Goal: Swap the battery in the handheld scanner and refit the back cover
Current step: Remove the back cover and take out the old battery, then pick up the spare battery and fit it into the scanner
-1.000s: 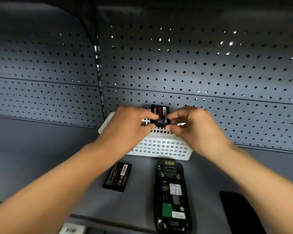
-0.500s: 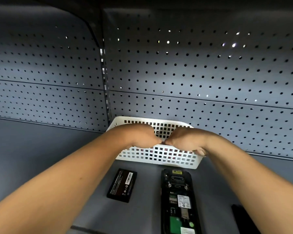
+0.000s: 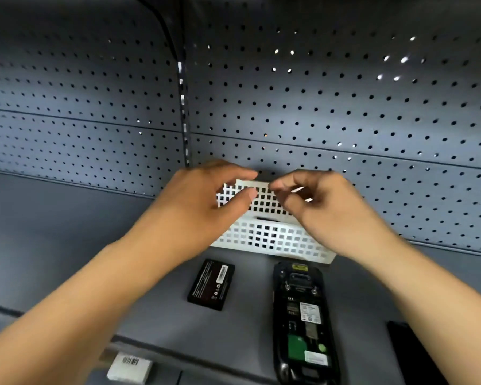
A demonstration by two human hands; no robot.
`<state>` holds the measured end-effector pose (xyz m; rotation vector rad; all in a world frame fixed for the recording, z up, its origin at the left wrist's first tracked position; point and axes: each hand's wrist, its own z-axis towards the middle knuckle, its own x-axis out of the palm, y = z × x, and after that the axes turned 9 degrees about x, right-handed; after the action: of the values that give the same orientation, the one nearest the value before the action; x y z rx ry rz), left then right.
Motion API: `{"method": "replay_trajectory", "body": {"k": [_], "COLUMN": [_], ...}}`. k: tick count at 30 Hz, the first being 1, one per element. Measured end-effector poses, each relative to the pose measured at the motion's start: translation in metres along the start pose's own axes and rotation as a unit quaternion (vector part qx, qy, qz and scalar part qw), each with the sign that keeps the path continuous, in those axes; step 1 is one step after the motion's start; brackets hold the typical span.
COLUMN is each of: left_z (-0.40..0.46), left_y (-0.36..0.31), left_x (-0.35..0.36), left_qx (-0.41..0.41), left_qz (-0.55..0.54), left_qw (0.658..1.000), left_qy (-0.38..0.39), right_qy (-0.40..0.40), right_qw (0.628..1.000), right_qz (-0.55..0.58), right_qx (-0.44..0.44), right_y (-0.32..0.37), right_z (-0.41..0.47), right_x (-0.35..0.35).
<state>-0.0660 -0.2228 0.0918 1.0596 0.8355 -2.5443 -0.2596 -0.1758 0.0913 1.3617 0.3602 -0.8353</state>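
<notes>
Grey pegboard shelf (image 3: 67,245), scanner (image 3: 303,323) face-down with bay exposed, battery (image 3: 211,284) alongside, left hand (image 3: 206,207) and right hand (image 3: 317,207) empty, fingers loose.

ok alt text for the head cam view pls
Two bare hands, left hand and right hand, hover empty over a white basket. Below it on the grey shelf lie a loose battery and an opened scanner.

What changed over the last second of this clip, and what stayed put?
A second ago both hands held a battery above the white basket; they lowered it in and let go. Now the left hand and right hand are empty, fingers loosely spread over the basket. A dark edge just shows inside it, probably that battery. Unchanged: the other battery on the shelf, the open scanner with its bay empty.
</notes>
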Motion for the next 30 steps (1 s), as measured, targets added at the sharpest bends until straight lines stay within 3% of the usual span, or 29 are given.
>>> {"method": "replay_trajectory", "body": {"k": [2, 6, 10, 14, 20, 22, 25, 28, 30], "left_z": [-0.044, -0.109, -0.128, -0.127, -0.130, -0.131, -0.130, -0.128, -0.130], "left_y": [0.003, 0.026, 0.033, 0.037, 0.044, 0.041, 0.029, 0.016, 0.011], "left_x": [-0.007, 0.006, 0.018, 0.025, 0.032, 0.031, 0.025, 0.021, 0.021], "left_qx": [0.001, -0.053, -0.085, -0.055, -0.043, -0.038, -0.039, -0.020, -0.004], "left_qz": [-0.031, -0.009, 0.024, 0.058, 0.041, 0.013, -0.045, -0.060, -0.046], "left_qw": [0.999, 0.998, 0.994, 0.995, 0.998, 0.999, 0.991, 0.983, 0.983], "left_qy": [-0.021, 0.044, 0.070, 0.064, 0.022, -0.023, -0.119, -0.171, -0.180], "right_qy": [0.067, 0.145, 0.142, 0.149, 0.154, 0.147, 0.194, 0.249, 0.278], "right_qw": [0.998, 0.985, 0.972, 0.953, 0.956, 0.973, 0.975, 0.915, 0.874], "right_qz": [0.000, -0.091, -0.188, -0.263, -0.249, -0.177, 0.059, 0.268, 0.345], "right_qx": [-0.012, -0.021, -0.017, -0.005, 0.001, 0.017, 0.093, 0.168, 0.199], "right_y": [0.003, -0.004, -0.006, -0.001, -0.006, -0.007, -0.002, 0.004, 0.005], "right_z": [-0.021, -0.040, -0.040, -0.038, -0.037, -0.035, -0.032, -0.035, -0.038], "right_x": [0.015, 0.055, 0.079, 0.088, 0.093, 0.088, 0.077, 0.071, 0.069]}}
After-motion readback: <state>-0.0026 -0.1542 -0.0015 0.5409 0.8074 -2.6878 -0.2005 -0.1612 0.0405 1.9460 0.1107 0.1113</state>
